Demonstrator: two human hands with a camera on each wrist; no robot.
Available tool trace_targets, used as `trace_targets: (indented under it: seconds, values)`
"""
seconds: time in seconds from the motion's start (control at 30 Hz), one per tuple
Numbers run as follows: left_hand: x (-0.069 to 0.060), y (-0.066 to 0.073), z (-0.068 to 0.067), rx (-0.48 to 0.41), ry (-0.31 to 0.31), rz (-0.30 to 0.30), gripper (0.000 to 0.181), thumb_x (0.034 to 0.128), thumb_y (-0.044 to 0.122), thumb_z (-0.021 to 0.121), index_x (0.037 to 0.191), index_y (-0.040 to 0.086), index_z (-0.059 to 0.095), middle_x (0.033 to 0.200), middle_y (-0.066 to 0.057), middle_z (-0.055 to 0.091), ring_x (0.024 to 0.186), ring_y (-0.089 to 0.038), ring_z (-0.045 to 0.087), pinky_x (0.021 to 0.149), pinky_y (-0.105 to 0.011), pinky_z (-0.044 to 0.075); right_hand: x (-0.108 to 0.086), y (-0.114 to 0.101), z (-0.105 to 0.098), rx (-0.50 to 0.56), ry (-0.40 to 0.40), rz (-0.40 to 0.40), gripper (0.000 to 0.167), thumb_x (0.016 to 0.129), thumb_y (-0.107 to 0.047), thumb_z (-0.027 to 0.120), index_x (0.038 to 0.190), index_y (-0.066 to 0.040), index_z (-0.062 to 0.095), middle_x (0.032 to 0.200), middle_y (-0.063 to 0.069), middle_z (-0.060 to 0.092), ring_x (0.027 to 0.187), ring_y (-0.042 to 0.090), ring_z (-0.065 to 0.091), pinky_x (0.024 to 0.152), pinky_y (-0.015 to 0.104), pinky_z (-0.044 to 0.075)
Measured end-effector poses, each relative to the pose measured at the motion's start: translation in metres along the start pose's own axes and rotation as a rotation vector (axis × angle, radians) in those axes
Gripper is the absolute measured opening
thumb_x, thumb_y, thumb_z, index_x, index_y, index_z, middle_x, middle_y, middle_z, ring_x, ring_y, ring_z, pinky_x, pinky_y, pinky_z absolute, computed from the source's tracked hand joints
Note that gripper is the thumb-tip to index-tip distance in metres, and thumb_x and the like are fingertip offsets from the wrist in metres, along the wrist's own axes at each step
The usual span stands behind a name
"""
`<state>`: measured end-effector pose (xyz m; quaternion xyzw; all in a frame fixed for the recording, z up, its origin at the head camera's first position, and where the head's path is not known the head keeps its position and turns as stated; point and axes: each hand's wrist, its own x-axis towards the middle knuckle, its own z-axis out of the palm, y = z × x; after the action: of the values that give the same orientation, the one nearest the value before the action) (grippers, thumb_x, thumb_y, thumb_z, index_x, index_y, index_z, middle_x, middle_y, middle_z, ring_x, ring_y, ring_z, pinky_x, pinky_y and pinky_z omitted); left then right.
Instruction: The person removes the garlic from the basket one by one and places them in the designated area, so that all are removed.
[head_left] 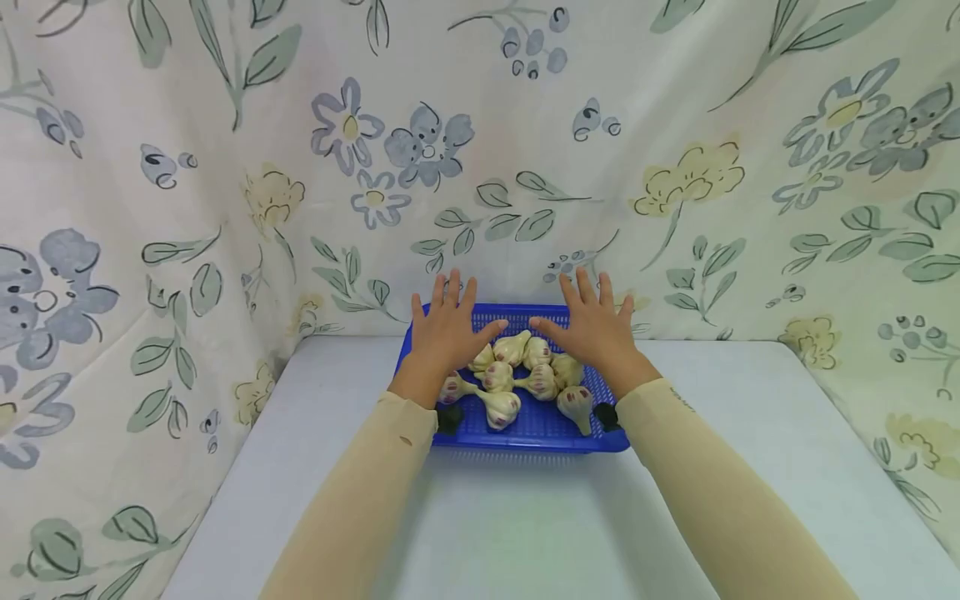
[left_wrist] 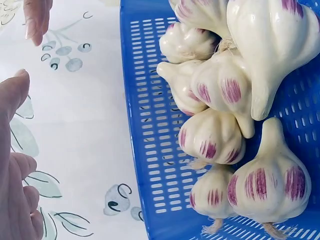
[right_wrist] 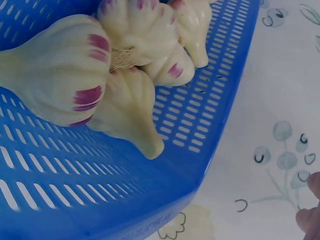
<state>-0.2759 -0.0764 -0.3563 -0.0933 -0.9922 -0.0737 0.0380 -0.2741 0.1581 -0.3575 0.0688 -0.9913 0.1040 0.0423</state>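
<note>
A blue perforated plastic basket (head_left: 532,437) stands on the white table with several garlic bulbs (head_left: 498,408) in it. The bulbs are cream with purple streaks, some with root tufts, as the left wrist view shows on one bulb (left_wrist: 270,185). Over the basket's left side my left hand (head_left: 445,333) is raised, fingers straight and spread. My right hand (head_left: 600,329) mirrors it over the right side, thumb pointing inward. Neither hand holds anything. In the right wrist view a large bulb (right_wrist: 65,70) lies near the basket's corner; only fingertips (right_wrist: 312,220) show at the edge.
A flower-printed cloth (head_left: 480,167) hangs behind the basket and along both sides. White table surface (head_left: 720,417) extends left, right and in front of the basket. Small dark objects (head_left: 450,419) sit at both wrists. Both forearms wear beige sleeves (head_left: 360,492).
</note>
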Motion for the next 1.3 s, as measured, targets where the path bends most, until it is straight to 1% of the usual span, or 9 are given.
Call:
trace_targets:
  seconds: [0.17,0.37,0.5,0.63,0.8,0.93,1.03,1.2,1.3]
  values:
    - [-0.003,0.001,-0.002,0.000,0.016,0.003,0.096,0.0881,0.081,0.031,0.160,0.023,0.005,0.167,-0.007,-0.005,0.154,-0.030,-0.007,0.119,-0.064,-0.004,-0.002,-0.001,-0.003,-0.001,0.017,-0.009,0.103,0.083,-0.085,0.034,0.160,-0.022,0.006,0.167,0.011,-0.002,0.150,0.043,-0.010,0.110,0.077,-0.003]
    - [-0.010,-0.002,-0.004,-0.069,0.018,0.015,0.096,0.0886,0.080,0.033,0.160,0.024,0.002,0.167,-0.006,-0.007,0.153,-0.027,-0.013,0.118,-0.064,-0.006,-0.007,-0.002,-0.007,0.040,0.019,-0.016,0.101,0.085,-0.081,0.040,0.160,-0.022,0.007,0.167,0.010,-0.001,0.150,0.044,-0.009,0.109,0.077,-0.004]
    - [-0.017,-0.010,-0.002,-0.137,0.031,0.063,0.094,0.0893,0.079,0.032,0.159,0.026,-0.001,0.167,-0.005,-0.006,0.153,-0.026,-0.013,0.119,-0.064,-0.006,-0.016,0.000,-0.010,0.113,0.003,-0.019,0.100,0.085,-0.081,0.039,0.160,-0.024,0.005,0.167,0.009,-0.003,0.150,0.043,-0.010,0.109,0.076,-0.007]
    - [-0.027,-0.019,-0.002,-0.191,0.037,0.124,0.090,0.0916,0.076,0.034,0.160,0.026,0.001,0.167,-0.006,-0.002,0.153,-0.026,-0.008,0.119,-0.063,-0.002,-0.028,0.006,-0.008,0.175,-0.028,-0.026,0.101,0.085,-0.083,0.036,0.160,-0.025,0.004,0.167,0.009,-0.005,0.150,0.042,-0.012,0.110,0.076,-0.007]
    - [-0.041,-0.029,-0.001,-0.248,0.043,0.178,0.085,0.0939,0.071,0.039,0.160,0.026,0.007,0.167,-0.004,0.002,0.154,-0.023,-0.003,0.121,-0.059,-0.001,-0.041,0.017,-0.001,0.240,-0.049,-0.052,0.096,0.089,-0.075,0.042,0.160,-0.023,0.004,0.167,0.009,-0.003,0.150,0.043,-0.012,0.108,0.078,-0.004]
    - [-0.053,-0.040,0.002,-0.342,0.031,0.202,0.082,0.0944,0.069,0.041,0.159,0.028,0.011,0.167,0.001,0.005,0.154,-0.018,-0.001,0.123,-0.054,-0.001,-0.049,0.024,0.007,0.306,-0.053,-0.088,0.092,0.092,-0.069,0.046,0.160,-0.019,0.010,0.167,0.011,0.001,0.151,0.043,-0.008,0.107,0.080,0.001]
    - [-0.062,-0.052,0.004,-0.427,0.013,0.211,0.077,0.0956,0.065,0.044,0.158,0.029,0.016,0.166,0.003,0.010,0.154,-0.017,0.004,0.123,-0.053,0.003,-0.056,0.028,0.015,0.381,-0.069,-0.109,0.090,0.093,-0.066,0.048,0.160,-0.018,0.012,0.167,0.009,0.001,0.151,0.042,-0.005,0.109,0.079,0.005]
    - [-0.078,-0.078,0.010,-0.513,0.028,0.175,0.071,0.0953,0.062,0.049,0.155,0.028,0.032,0.164,0.003,0.021,0.152,-0.027,0.018,0.118,-0.060,0.021,-0.063,0.032,0.032,0.510,-0.102,-0.139,0.083,0.095,-0.057,0.055,0.159,-0.021,0.017,0.167,0.003,0.004,0.152,0.039,0.007,0.112,0.071,0.018]
    - [-0.087,-0.094,0.018,-0.524,0.031,0.127,0.070,0.0928,0.064,0.051,0.150,0.026,0.043,0.162,0.004,0.028,0.149,-0.030,0.027,0.114,-0.060,0.030,-0.065,0.033,0.043,0.525,-0.114,-0.143,0.080,0.095,-0.053,0.058,0.159,-0.023,0.020,0.167,0.002,0.010,0.151,0.039,0.015,0.112,0.069,0.023]
